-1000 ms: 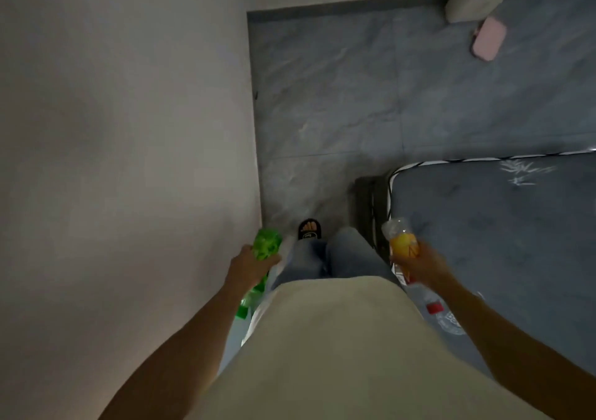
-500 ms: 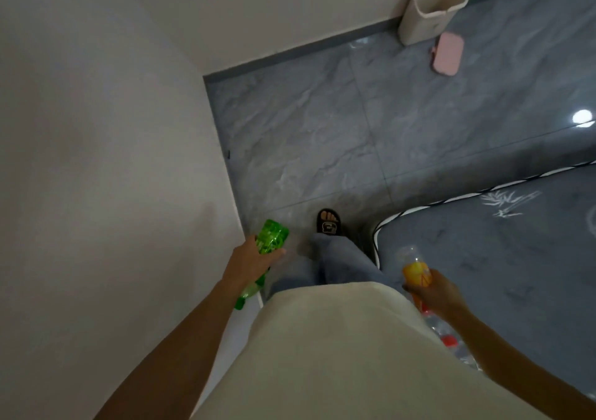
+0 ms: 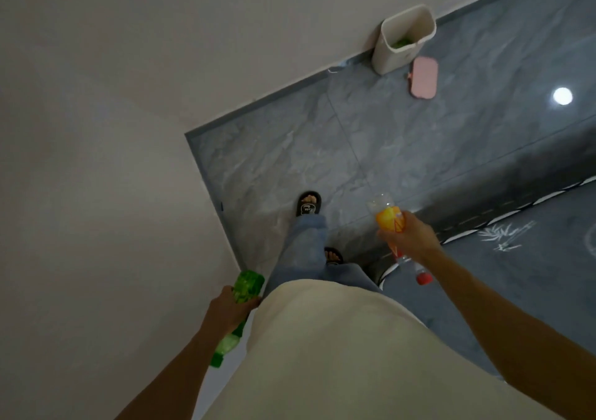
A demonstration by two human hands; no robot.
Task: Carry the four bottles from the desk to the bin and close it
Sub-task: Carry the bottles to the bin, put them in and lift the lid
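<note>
A view from a person's head looking down at their own body, arms and the grey tiled floor (image 3: 277,161). At the lower left of the frame, the left hand (image 3: 225,311) has its grip closed around a green plastic bottle (image 3: 246,286); the fingers cover its middle, so only the base and the capped end near the forearm show. At the right centre, the right hand (image 3: 408,237) grips a clear bottle with an orange label (image 3: 387,218); its neck and red cap (image 3: 423,278) stick out below the hand. Whether this hand holds a 2nd bottle cannot be told, because the fingers hide that area.

At the upper right, an open white bin (image 3: 404,39) stands on the floor against the wall. Something green (image 3: 401,44) lies inside, mostly hidden by the rim and too small to identify. A pink lid (image 3: 424,78) lies flat on the floor just beside the bin.

A cream shirt (image 3: 338,355) fills the lower centre and hides most of the legs. 1 black slipper (image 3: 308,203) is forward; the other is partly covered by blue jeans. A dark grey mattress (image 3: 532,274) with a white bamboo print is cut off at the right edge.
</note>
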